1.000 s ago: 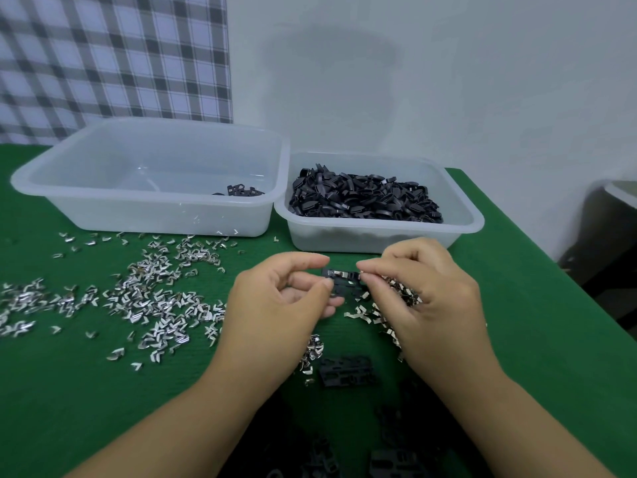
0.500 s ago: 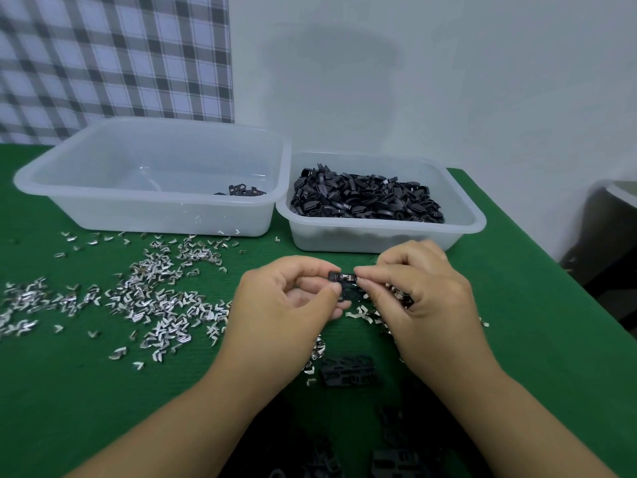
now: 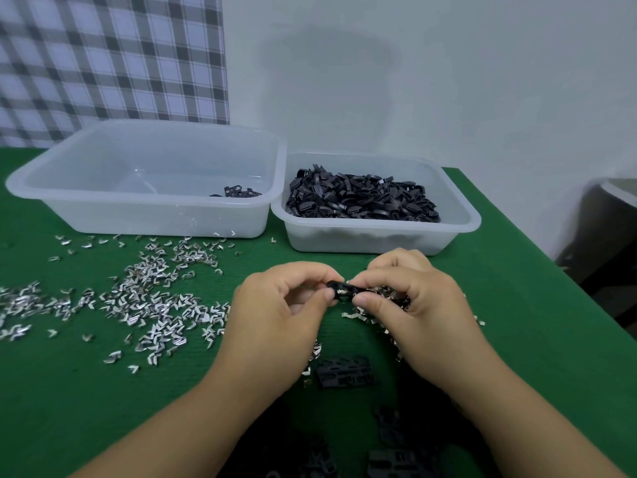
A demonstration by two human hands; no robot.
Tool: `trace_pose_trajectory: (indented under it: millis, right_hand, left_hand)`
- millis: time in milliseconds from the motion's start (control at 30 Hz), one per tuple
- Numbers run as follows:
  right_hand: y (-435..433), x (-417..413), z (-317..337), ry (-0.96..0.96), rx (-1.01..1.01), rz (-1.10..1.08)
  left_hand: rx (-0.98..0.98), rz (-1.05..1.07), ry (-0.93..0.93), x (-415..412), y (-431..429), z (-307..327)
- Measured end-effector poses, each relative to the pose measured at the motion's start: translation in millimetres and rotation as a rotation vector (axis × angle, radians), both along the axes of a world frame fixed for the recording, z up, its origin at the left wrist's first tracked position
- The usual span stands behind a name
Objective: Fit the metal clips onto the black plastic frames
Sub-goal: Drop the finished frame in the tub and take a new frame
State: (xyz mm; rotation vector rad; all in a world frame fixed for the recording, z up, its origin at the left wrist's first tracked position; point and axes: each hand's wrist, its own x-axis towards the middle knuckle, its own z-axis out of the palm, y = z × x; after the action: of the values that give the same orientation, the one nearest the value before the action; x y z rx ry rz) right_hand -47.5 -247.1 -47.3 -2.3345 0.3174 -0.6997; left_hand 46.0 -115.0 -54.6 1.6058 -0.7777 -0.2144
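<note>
Gripping the frame [image 3: 337,293] in the left hand [image 3: 275,315], pinching the clip [image 3: 344,288] with the right hand [image 3: 417,305], press squarely until seated.

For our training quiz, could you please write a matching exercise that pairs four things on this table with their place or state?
Things:
1. large tub
2. small tub
3. metal clips
4. black frame

States:
A. heaped with black parts
B. pinched between the left hand and right hand
C. scattered on the green cloth
D. nearly empty

Pairs: 1-D, 2-A, 3-C, 4-B
</note>
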Motion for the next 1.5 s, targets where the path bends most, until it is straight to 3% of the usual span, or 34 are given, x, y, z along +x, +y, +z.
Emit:
trace_pose_trajectory:
  millis: [233,500,667,967,1100,1267,1500]
  right_hand:
    - [0,2,-1,0.023,-0.024,-0.009]
    - [5,1,4,0.054,0.004,0.012]
    - [-14,19,37,0.055,-0.096,-0.13]
    - [-53,97,73,0.637,-0.252,-0.237]
    - [-53,108,76,0.745,-0.343,-0.219]
    - [-60,101,74,0.676,-0.179,-0.145]
    - [-65,87,60,0.304,0.007,-0.198]
  left_hand:
    - [-0.037,-0.032,0.114,-1,-1,-1]
    - [0.001,0.028,0.066,4,-2,-4]
    - [-0.007,0.049,0.156,6,-1,-5]
    - [-0.033,0.055,0.219,7,-1,-3]
    - [-0.044,0.057,0.214,8,-1,-4]
    - [-0.055,0.055,0.226,8,-1,-6]
    - [-0.069,0.057,0.231,9,-1,-7]
